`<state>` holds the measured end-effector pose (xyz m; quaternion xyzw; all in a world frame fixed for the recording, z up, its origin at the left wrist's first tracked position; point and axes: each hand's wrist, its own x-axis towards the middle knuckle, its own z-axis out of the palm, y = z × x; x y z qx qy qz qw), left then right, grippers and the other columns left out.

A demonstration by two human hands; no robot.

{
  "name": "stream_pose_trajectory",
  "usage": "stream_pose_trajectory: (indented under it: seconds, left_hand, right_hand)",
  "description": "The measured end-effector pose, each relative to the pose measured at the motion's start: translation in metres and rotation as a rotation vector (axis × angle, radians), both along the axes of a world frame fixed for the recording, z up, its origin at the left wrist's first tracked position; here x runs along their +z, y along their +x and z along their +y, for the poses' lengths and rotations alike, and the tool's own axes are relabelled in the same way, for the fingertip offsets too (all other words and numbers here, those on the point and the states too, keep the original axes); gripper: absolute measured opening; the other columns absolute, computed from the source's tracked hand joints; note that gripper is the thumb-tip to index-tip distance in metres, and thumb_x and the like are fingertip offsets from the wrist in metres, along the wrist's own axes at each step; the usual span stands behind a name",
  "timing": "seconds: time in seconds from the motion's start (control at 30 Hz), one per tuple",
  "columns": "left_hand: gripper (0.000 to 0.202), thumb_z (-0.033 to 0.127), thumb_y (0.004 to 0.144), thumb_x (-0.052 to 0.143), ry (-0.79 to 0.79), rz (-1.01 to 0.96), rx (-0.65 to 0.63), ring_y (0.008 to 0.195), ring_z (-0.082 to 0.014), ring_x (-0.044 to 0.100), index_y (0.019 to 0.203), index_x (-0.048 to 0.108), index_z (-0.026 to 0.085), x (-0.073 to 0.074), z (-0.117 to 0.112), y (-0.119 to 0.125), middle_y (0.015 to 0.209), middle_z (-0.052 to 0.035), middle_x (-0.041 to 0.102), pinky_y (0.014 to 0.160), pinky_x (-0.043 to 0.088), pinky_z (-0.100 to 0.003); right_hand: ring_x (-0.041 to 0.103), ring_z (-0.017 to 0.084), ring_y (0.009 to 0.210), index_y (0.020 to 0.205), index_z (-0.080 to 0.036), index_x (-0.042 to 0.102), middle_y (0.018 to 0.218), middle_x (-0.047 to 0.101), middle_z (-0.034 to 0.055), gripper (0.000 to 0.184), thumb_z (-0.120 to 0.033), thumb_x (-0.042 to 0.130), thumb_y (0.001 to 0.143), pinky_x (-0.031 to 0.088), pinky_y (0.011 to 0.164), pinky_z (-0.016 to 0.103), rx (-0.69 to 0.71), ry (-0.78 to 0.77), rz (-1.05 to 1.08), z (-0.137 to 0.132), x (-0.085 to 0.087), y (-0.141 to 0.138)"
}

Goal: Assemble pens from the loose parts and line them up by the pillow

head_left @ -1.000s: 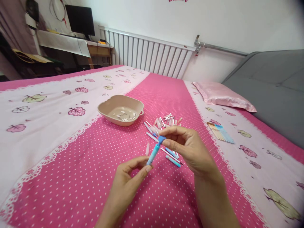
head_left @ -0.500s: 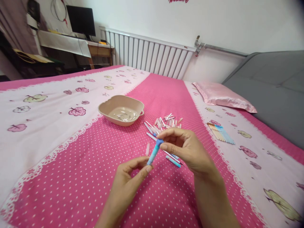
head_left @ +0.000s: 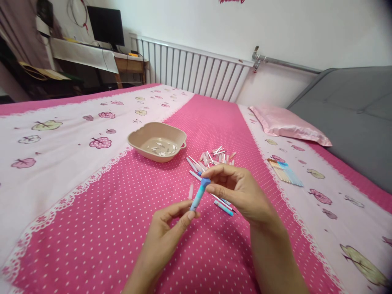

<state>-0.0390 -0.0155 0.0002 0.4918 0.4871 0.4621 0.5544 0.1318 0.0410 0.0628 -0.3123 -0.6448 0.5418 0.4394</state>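
One slim light-blue cylindrical tube point(head_left: 197, 199) is held tilted above the bed, its upper end leaning away and to the right. A small dark-blue cap point(head_left: 206, 182) sits at that upper end. The left hand point(head_left: 171, 226) pinches the tube's lower end between thumb and fingers; the right hand point(head_left: 241, 192) pinches the cap between thumb and forefinger.

Just beyond the hands, a second light-blue tube with a brighter blue end point(head_left: 223, 207) lies beside a thin white stick point(head_left: 221, 201). One short pale-pink tube point(head_left: 191, 191) lies near the left fingers. Farther off is a loose heap of pink and white sticks point(head_left: 217, 156). To its left stands a beige plastic basin point(head_left: 141, 151) with small white pieces on its floor. Well to the right lies a flat row of beige and blue slender sticks point(head_left: 285, 172).

All rest on a pink polka-dot bedspread point(head_left: 92, 228). A shiny pink pillow point(head_left: 286, 122) lies near the grey padded headboard point(head_left: 352, 98); a white radiator point(head_left: 196, 65) lines the wall.
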Motion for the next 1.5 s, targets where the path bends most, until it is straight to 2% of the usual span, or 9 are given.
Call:
stream_pose_trajectory:
  seconds: [0.17, 0.37, 0.43, 0.63, 0.87, 0.97, 1.3, 1.43, 1.5]
  left_hand:
    - [0.025, 0.038, 0.078, 0.065, -0.010, 0.004, 0.002, 0.084, -0.0188, 0.063, 0.098, 0.073, 0.025, -0.001, 0.000, 0.001, 0.088, -0.0040, 0.073, 0.080, 0.046, -0.028]
    - [0.031, 0.041, 0.075, 0.066, -0.041, -0.003, 0.077, 0.081, -0.0208, 0.064, 0.098, 0.073, 0.021, -0.004, 0.001, 0.001, 0.083, -0.0066, 0.073, 0.074, 0.048, -0.030]
    - [0.034, 0.042, 0.074, 0.067, -0.051, -0.020, 0.104, 0.078, -0.0203, 0.063, 0.099, 0.072, 0.020, -0.004, 0.002, 0.001, 0.081, -0.0069, 0.072, 0.071, 0.049, -0.029]
    - [0.035, 0.043, 0.073, 0.068, -0.056, -0.035, 0.120, 0.075, -0.0184, 0.063, 0.099, 0.071, 0.019, -0.004, 0.002, 0.000, 0.080, -0.0065, 0.073, 0.068, 0.048, -0.027]
    - [0.037, 0.043, 0.072, 0.068, -0.060, -0.041, 0.137, 0.073, -0.0192, 0.064, 0.099, 0.071, 0.018, -0.005, 0.003, -0.001, 0.081, -0.0076, 0.073, 0.064, 0.049, -0.027]
    - [0.037, 0.044, 0.072, 0.068, -0.053, -0.033, 0.125, 0.073, -0.0189, 0.064, 0.099, 0.071, 0.019, -0.006, 0.003, -0.002, 0.081, -0.0076, 0.073, 0.065, 0.050, -0.028]
    - [0.038, 0.044, 0.074, 0.067, -0.057, -0.019, 0.118, 0.074, -0.0186, 0.063, 0.101, 0.071, 0.019, -0.006, 0.003, -0.001, 0.081, -0.0074, 0.073, 0.069, 0.049, -0.028]
    - [0.037, 0.044, 0.074, 0.066, -0.066, -0.018, 0.115, 0.077, -0.0191, 0.063, 0.101, 0.071, 0.019, -0.005, 0.002, -0.002, 0.082, -0.0071, 0.073, 0.071, 0.049, -0.028]
    - [0.036, 0.043, 0.075, 0.066, -0.068, -0.020, 0.106, 0.078, -0.0187, 0.063, 0.101, 0.070, 0.020, -0.005, 0.002, -0.002, 0.082, -0.0065, 0.073, 0.072, 0.048, -0.028]
  right_hand:
    - [0.063, 0.012, 0.069, 0.087, -0.023, 0.069, 0.076, 0.067, -0.0007, 0.017, -0.023, 0.076, 0.071, 0.053, 0.066, 0.026, -0.088, 0.001, 0.036, -0.002, 0.001, -0.001]
    - [0.059, 0.013, 0.070, 0.092, -0.023, 0.067, 0.085, 0.067, 0.0007, 0.022, -0.026, 0.073, 0.071, 0.049, 0.061, 0.025, -0.461, 0.094, 0.049, 0.011, -0.003, 0.010]
    - [0.060, 0.014, 0.069, 0.091, -0.020, 0.067, 0.085, 0.068, 0.0028, 0.020, -0.025, 0.071, 0.072, 0.049, 0.063, 0.028, -0.504, 0.126, -0.145, 0.022, -0.011, 0.015]
    - [0.063, 0.017, 0.073, 0.086, -0.020, 0.071, 0.077, 0.070, 0.0027, 0.016, -0.014, 0.065, 0.072, 0.045, 0.065, 0.027, -0.373, 0.129, -0.909, 0.053, -0.053, 0.012]
    - [0.063, 0.019, 0.090, 0.110, -0.022, 0.065, 0.101, 0.069, 0.0051, 0.039, -0.012, 0.063, 0.072, 0.043, 0.069, 0.025, -0.381, 0.119, -1.174, 0.062, -0.071, 0.014]
    - [0.063, 0.021, 0.089, 0.104, -0.023, 0.068, 0.096, 0.070, 0.0058, 0.036, -0.010, 0.061, 0.072, 0.042, 0.067, 0.026, -0.403, 0.113, -1.279, 0.063, -0.073, 0.016]
    - [0.063, 0.025, 0.092, 0.089, -0.017, 0.071, 0.092, 0.070, 0.0103, 0.019, -0.012, 0.064, 0.072, 0.043, 0.072, 0.030, -0.424, 0.086, -1.236, 0.067, -0.080, 0.012]
    - [0.064, 0.021, 0.091, 0.095, -0.016, 0.068, 0.095, 0.069, 0.0092, 0.022, -0.009, 0.057, 0.077, 0.045, 0.076, 0.028, -0.439, 0.115, -1.118, 0.065, -0.068, 0.016]
    - [0.065, 0.016, 0.086, 0.100, -0.017, 0.065, 0.097, 0.069, 0.0060, 0.024, -0.010, 0.054, 0.080, 0.047, 0.076, 0.025, -0.400, 0.127, -0.921, 0.058, -0.055, 0.016]
